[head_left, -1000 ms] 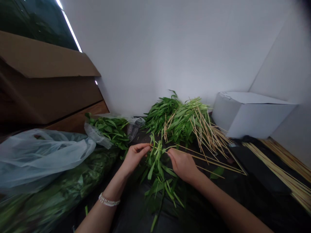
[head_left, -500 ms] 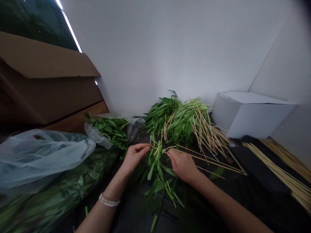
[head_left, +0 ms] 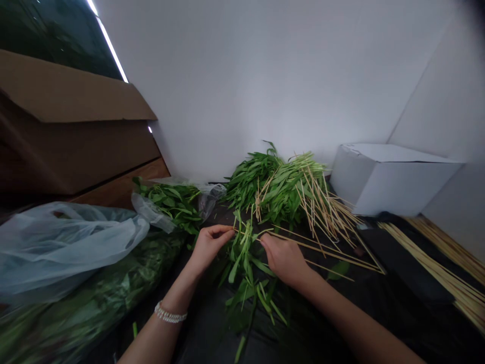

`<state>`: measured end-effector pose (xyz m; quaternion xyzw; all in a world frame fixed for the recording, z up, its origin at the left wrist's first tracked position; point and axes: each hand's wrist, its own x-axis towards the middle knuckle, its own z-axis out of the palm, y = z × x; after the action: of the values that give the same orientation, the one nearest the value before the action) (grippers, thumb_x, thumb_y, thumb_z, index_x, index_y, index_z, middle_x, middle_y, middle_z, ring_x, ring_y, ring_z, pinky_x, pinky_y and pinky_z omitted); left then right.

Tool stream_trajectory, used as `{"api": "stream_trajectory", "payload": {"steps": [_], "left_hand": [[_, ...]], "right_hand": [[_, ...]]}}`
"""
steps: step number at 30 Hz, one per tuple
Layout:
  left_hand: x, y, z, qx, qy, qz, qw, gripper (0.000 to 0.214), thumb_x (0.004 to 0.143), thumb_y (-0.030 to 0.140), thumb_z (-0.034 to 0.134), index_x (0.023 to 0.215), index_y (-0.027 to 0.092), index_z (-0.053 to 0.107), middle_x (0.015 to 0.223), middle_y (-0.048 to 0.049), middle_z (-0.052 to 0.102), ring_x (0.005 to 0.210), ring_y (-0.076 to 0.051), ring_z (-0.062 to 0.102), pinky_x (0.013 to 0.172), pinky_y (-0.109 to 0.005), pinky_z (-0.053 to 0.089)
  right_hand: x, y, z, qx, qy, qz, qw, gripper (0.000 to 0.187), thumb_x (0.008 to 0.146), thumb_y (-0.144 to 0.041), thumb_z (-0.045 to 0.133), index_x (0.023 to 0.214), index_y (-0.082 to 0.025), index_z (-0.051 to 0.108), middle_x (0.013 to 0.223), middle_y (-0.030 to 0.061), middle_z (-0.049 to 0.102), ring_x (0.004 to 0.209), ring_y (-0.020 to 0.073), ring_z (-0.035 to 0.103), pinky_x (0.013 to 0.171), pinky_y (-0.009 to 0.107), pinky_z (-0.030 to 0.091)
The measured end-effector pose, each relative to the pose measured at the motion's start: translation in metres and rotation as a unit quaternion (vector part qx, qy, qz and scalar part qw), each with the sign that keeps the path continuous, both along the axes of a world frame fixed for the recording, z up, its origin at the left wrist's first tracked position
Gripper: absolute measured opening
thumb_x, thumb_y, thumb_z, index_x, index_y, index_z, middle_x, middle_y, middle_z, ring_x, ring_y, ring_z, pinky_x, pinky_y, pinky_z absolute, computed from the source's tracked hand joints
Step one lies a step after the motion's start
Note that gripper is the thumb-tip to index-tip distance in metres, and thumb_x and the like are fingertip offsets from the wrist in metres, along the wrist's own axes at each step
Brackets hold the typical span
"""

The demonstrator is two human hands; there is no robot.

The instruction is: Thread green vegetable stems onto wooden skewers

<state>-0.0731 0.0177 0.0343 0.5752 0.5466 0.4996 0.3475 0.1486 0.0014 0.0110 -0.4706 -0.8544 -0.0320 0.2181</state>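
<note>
My left hand [head_left: 210,247] pinches one end of a thin bamboo skewer [head_left: 259,239], just left of a bunch of leafy greens [head_left: 242,250]. On the other side, my right hand [head_left: 285,257] is closed round the same skewer. The pale stems of the greens lie across the skewer between my hands, their leaves hanging down toward the dark table. Whether the stems are pierced or only draped cannot be made out. Loose cut stems [head_left: 267,301] and leaves lie below them.
Behind my hands, a pile of greens [head_left: 280,187] lies with many skewers [head_left: 322,202]. A white box [head_left: 379,177] stands back right, near long bamboo sticks [head_left: 420,258]. To the left are clear plastic bags [head_left: 76,242] of greens and a cardboard box [head_left: 76,141].
Hardly anything differs. My right hand has shifted very slightly left along with the skewer; my left hand keeps its pinch in the same place.
</note>
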Motion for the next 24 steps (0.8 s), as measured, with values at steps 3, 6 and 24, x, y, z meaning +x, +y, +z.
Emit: {"api": "stream_trajectory", "payload": {"steps": [3,6,24], "left_hand": [[-0.0001,-0.0006,0.0013,-0.005,0.015,0.000,1.000,0.028,0.063,0.040,0.078,0.078,0.016,0.078,0.076,-0.0067,0.076,0.066,-0.018,0.065,0.062,-0.026,0.050],[0.0000,-0.0010,0.0023,-0.005,0.034,0.001,0.999,0.028,0.064,0.039,0.076,0.078,0.015,0.078,0.076,-0.0069,0.076,0.067,-0.019,0.065,0.063,-0.027,0.050],[-0.0046,0.0010,0.0032,-0.027,-0.038,-0.016,0.999,0.035,0.065,0.046,0.076,0.084,0.015,0.076,0.068,-0.0032,0.070,0.055,-0.012,0.054,0.055,-0.023,0.043]], "right_hand": [[-0.0005,-0.0003,-0.0011,0.001,-0.005,0.001,1.000,0.027,0.099,-0.023,0.031,0.092,-0.018,0.056,0.077,0.0029,0.067,0.066,0.0146,0.060,0.053,0.028,0.023],[-0.0011,-0.0005,-0.0025,0.002,-0.006,0.000,1.000,0.025,0.099,-0.021,0.032,0.093,-0.019,0.056,0.078,0.0029,0.068,0.066,0.0143,0.061,0.053,0.027,0.023],[-0.0036,-0.0025,-0.0033,0.001,0.012,-0.001,1.000,0.027,0.099,-0.023,0.030,0.090,-0.018,0.055,0.076,0.0029,0.066,0.065,0.0141,0.061,0.052,0.028,0.023]]}}
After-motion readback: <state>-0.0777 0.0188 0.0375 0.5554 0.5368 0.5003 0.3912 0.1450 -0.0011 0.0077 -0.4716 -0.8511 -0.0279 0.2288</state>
